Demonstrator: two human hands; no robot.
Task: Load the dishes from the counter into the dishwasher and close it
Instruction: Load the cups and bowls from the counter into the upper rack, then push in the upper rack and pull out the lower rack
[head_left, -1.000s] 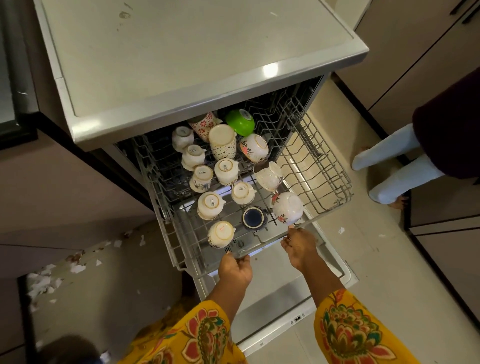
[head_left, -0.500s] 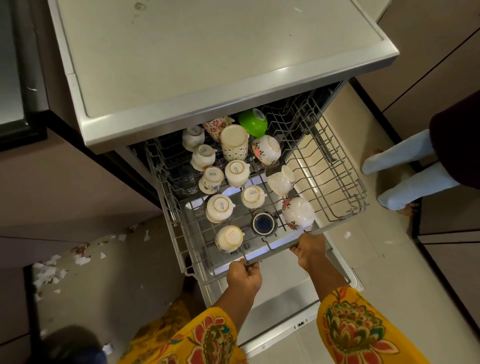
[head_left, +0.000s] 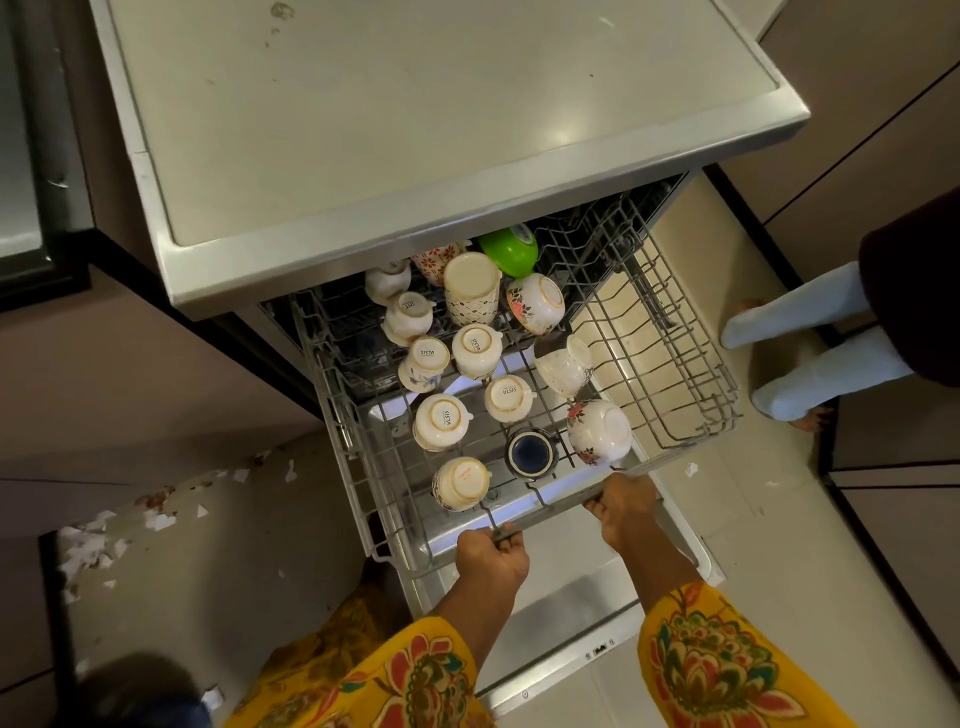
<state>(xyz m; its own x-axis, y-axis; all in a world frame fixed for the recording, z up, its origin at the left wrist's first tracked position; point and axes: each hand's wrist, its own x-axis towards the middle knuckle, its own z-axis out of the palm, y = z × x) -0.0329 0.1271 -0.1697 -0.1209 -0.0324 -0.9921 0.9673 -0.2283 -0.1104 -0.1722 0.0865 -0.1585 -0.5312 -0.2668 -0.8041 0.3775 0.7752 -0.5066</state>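
Note:
The dishwasher's upper wire rack (head_left: 691, 364) is pulled out below the steel counter top (head_left: 415, 130). It holds several upturned white cups (head_left: 444, 421), floral bowls (head_left: 597, 431), a dark blue cup (head_left: 530, 451) and a green bowl (head_left: 509, 249). My left hand (head_left: 491, 558) grips the rack's front rail on the left. My right hand (head_left: 621, 506) grips the same rail on the right. The open dishwasher door (head_left: 571, 613) lies flat beneath my arms.
Another person's legs in pale trousers (head_left: 810, 343) stand on the floor at the right, close to the rack's side. Torn paper scraps (head_left: 104, 540) litter the floor at the left. Brown cabinets flank the dishwasher on both sides.
The rack has slid a little way inward under the counter, with both hands staying on its front rail. The rear cups are now partly hidden beneath the counter edge.

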